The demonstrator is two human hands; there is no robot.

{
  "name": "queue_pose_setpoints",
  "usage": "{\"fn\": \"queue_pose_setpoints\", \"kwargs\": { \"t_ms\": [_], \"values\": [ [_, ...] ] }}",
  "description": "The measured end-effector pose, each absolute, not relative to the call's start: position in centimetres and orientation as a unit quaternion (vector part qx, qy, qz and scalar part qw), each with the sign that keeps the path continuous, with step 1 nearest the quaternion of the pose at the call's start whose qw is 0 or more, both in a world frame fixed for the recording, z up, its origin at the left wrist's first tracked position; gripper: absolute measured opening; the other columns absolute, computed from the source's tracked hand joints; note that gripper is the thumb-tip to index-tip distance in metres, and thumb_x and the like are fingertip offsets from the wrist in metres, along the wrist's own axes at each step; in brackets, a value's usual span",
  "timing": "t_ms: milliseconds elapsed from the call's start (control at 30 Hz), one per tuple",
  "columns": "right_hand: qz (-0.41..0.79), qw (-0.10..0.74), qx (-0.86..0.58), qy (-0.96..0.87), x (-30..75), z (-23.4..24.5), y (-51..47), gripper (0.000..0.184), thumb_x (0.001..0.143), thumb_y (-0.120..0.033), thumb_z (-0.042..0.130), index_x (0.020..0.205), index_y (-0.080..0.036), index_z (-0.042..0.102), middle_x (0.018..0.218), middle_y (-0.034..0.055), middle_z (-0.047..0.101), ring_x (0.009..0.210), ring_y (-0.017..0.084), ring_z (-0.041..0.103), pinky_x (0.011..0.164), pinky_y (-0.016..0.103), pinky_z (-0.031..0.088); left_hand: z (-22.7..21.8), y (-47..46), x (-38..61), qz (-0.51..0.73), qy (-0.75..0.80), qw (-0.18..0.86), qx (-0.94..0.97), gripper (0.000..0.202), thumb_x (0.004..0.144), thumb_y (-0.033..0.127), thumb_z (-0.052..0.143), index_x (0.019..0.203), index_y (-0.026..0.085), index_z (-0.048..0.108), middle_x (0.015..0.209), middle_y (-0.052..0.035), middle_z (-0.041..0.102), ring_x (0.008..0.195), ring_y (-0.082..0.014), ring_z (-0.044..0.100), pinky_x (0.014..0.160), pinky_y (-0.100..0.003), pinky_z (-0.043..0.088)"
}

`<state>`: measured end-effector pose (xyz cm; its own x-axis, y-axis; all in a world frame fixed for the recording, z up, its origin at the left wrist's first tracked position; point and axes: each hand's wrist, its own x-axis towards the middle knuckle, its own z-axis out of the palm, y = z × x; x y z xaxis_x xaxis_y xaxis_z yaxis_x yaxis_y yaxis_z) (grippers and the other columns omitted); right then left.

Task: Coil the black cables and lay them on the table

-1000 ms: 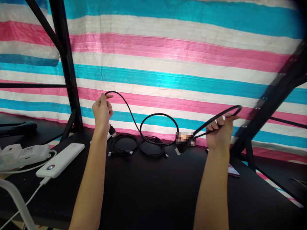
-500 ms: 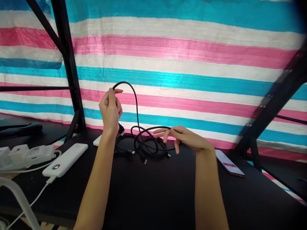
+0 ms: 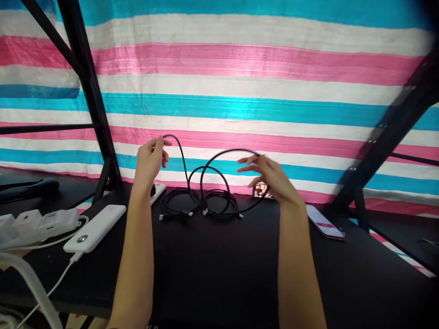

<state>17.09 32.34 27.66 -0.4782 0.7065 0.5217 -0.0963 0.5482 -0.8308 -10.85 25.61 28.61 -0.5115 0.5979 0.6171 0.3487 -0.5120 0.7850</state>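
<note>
Loosely, my right hand [image 3: 272,178] spreads its fingers against a loop of the black cable [image 3: 236,150], though I can't tell whether I'm gripping it; my left hand [image 3: 151,157] pinches that cable further along. It droops between them over the black table [image 3: 216,269], overlapping two coiled cables [image 3: 174,213]. Behind hangs a striped sheet [image 3: 240,61].

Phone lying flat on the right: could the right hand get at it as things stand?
Probably yes: the phone lies just right of the right hand, nothing seen on top, though the hand may first have to leave the cable.
</note>
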Motion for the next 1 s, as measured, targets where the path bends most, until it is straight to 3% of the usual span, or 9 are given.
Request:
{"fn": "queue_pose_setpoints", "kwargs": {
  "t_ms": [67, 133, 400, 533, 600, 667, 833, 933, 1000],
  "values": [
    [0.393, 0.599, -0.207, -0.666, 18.3, 27.9, 32.7, 0.034, 0.084, -0.055, 0.053, 0.088, -0.022, 0.061, 0.106, 0.0062, 0.063, 0.087, 0.018, 0.066, 0.044, 0.018, 0.053, 28.1, 25.9, -11.9, 0.635, 0.574, 0.101, 0.508, 0.03, 0.085, 0.037, 0.048, 0.068, 0.017, 0.063, 0.044, -0.0005, 0.053, 0.039, -0.0111, 0.045, 0.039, -0.022, 0.028],
    [0.378, 0.67, -0.201, -0.607, 19.3, 28.2, 32.8, 0.032, 0.083, -0.056, 0.054, 0.09, -0.025, 0.062, 0.101, 0.0041, 0.062, 0.085, 0.016, 0.065, 0.044, 0.018, 0.053, 27.7, 26.1, -12.0, 0.557, 0.62, 0.108, 0.542, 0.029, 0.084, 0.034, 0.047, 0.067, 0.018, 0.063, 0.046, -0.0026, 0.057, 0.046, -0.0142, 0.051, 0.042, -0.022, 0.031],
    [0.366, 0.733, -0.189, -0.541, 19.1, 29.4, 31.1, 0.027, 0.083, -0.052, 0.054, 0.097, -0.033, 0.066, 0.098, 0.0021, 0.055, 0.083, 0.016, 0.06, 0.039, 0.017, 0.047, 25.9, 28.4, -6.6, 0.322, 0.559, 0.27, 0.714, 0.018, 0.077, 0.037, 0.053, 0.075, 0.02, 0.06, 0.054, -0.0023, 0.063, 0.05, -0.0181, 0.053, 0.049, -0.026, 0.035],
    [0.374, 0.73, -0.186, -0.541, 18.3, 29.9, 29.9, 0.029, 0.084, -0.051, 0.05, 0.099, -0.033, 0.067, 0.097, 0.0029, 0.054, 0.083, 0.016, 0.058, 0.033, 0.014, 0.039, 24.7, 29.5, -4.3, 0.296, 0.55, 0.255, 0.738, 0.032, 0.079, 0.032, 0.049, 0.107, 0.017, 0.058, 0.055, 0.0005, 0.06, 0.056, -0.0196, 0.054, 0.055, -0.027, 0.036],
    [0.379, 0.733, -0.192, -0.532, 18.3, 30.0, 29.3, 0.029, 0.084, -0.05, 0.05, 0.099, -0.033, 0.068, 0.099, 0.0032, 0.055, 0.08, 0.015, 0.058, 0.031, 0.013, 0.035, 24.6, 29.6, -3.6, 0.294, 0.537, 0.247, 0.751, 0.054, 0.081, 0.034, 0.049, 0.131, 0.016, 0.043, 0.059, 0.0011, 0.059, 0.059, -0.0198, 0.054, 0.058, -0.028, 0.037],
    [0.369, 0.734, -0.2, -0.533, 18.5, 30.1, 28.9, 0.029, 0.085, -0.048, 0.049, 0.1, -0.032, 0.068, 0.103, 0.0035, 0.055, 0.077, 0.014, 0.058, 0.03, 0.014, 0.034, 24.8, 29.4, -3.2, 0.289, 0.51, 0.242, 0.773, 0.064, 0.084, 0.043, 0.047, 0.142, 0.021, 0.03, 0.067, 0.0, 0.06, 0.064, -0.0195, 0.054, 0.062, -0.028, 0.037],
    [0.32, 0.751, -0.196, -0.543, 19.2, 30.1, 28.5, 0.026, 0.084, -0.044, 0.051, 0.101, -0.033, 0.067, 0.108, 0.0025, 0.057, 0.063, 0.011, 0.057, 0.031, 0.017, 0.037, 26.1, 28.0, -2.0, 0.236, 0.448, 0.223, 0.833, 0.06, 0.075, 0.067, 0.051, 0.123, 0.031, 0.058, 0.096, -0.0042, 0.058, 0.08, -0.0203, 0.053, 0.068, -0.028, 0.037],
    [0.343, 0.795, -0.165, -0.472, 18.8, 30.3, 28.3, 0.021, 0.081, -0.037, 0.054, 0.097, -0.031, 0.068, 0.11, 0.0005, 0.058, 0.056, 0.006, 0.052, 0.03, 0.015, 0.036, 26.0, 27.1, -0.5, 0.192, 0.431, 0.203, 0.858, 0.065, 0.058, 0.069, 0.067, 0.109, 0.029, 0.066, 0.098, -0.0047, 0.054, 0.083, -0.0216, 0.053, 0.069, -0.029, 0.039],
    [0.365, 0.823, -0.125, -0.416, 18.5, 30.5, 28.2, 0.018, 0.08, -0.033, 0.054, 0.092, -0.029, 0.068, 0.112, -0.0012, 0.057, 0.051, 0.003, 0.047, 0.029, 0.013, 0.034, 25.5, 26.8, 0.9, 0.186, 0.419, 0.164, 0.874, 0.058, 0.057, 0.063, 0.072, 0.101, 0.025, 0.068, 0.094, -0.0051, 0.053, 0.085, -0.0228, 0.053, 0.07, -0.03, 0.039]
  ]
}}
